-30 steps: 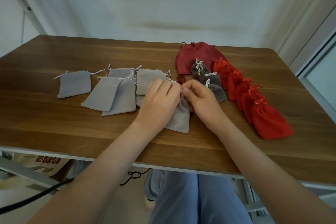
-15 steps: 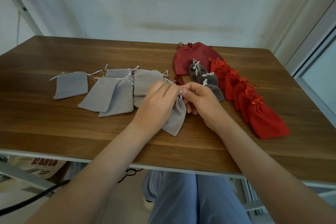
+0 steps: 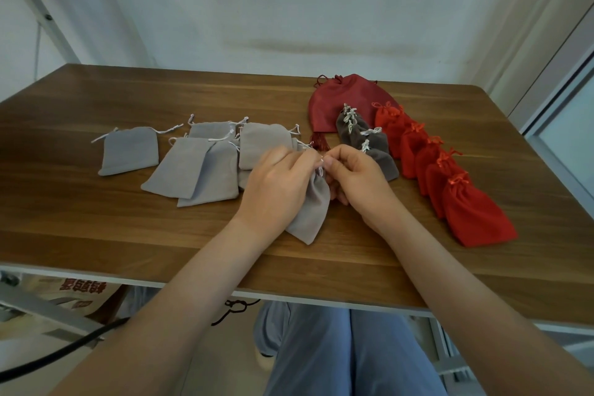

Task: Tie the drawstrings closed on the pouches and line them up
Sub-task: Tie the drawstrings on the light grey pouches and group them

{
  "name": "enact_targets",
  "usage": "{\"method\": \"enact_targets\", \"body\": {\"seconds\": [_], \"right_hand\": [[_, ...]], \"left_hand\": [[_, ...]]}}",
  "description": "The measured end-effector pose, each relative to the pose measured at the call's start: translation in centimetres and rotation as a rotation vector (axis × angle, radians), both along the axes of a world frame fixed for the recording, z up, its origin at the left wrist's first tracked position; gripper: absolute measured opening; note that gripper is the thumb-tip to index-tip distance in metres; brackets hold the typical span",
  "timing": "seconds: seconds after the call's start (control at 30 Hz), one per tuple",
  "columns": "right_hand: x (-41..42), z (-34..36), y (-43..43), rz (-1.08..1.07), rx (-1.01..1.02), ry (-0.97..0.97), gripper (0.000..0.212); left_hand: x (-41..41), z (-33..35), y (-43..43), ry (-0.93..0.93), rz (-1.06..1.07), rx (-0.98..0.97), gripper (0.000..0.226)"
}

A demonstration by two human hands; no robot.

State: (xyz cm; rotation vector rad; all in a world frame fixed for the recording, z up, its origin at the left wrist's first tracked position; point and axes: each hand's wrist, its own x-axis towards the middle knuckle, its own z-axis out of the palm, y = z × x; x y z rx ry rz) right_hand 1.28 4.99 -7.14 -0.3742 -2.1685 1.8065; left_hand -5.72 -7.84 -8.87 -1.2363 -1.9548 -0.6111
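Observation:
A light grey pouch (image 3: 310, 212) lies at the table's middle with its gathered neck between my hands. My left hand (image 3: 273, 185) pinches the neck and its white drawstring from the left. My right hand (image 3: 355, 177) pinches the drawstring from the right; the knot area is hidden by my fingertips. Several flat, untied grey pouches (image 3: 196, 167) lie spread to the left. To the right run a row of tied dark grey pouches (image 3: 373, 141) and a row of tied red pouches (image 3: 450, 190).
A large dark red pouch (image 3: 334, 103) with a tassel lies at the back, behind the rows. The wooden table (image 3: 96, 228) ends at a front edge just below my forearms. A black cable hangs under the table at the lower left.
The grey pouch has swung its bottom slightly leftward under my hands. Both hands stay pinched together at its neck, working the drawstring.

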Motion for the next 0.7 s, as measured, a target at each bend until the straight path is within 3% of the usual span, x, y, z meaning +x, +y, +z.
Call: {"method": "enact_targets", "body": {"seconds": [0.2,0.33,0.7], "right_hand": [[0.28,0.28,0.09,0.026,-0.102,0.024,0.016],[0.17,0.21,0.37,-0.088,-0.254,0.061,0.015],[0.23,0.17,0.37,-0.099,-0.173,0.121,0.019]], "left_hand": [[0.53,0.58,0.15,-0.04,0.04,0.053,0.021],[0.82,0.68,0.3,-0.273,0.035,0.138,0.021],[0.72,0.77,-0.16,-0.47,0.136,0.245,0.015]]}}
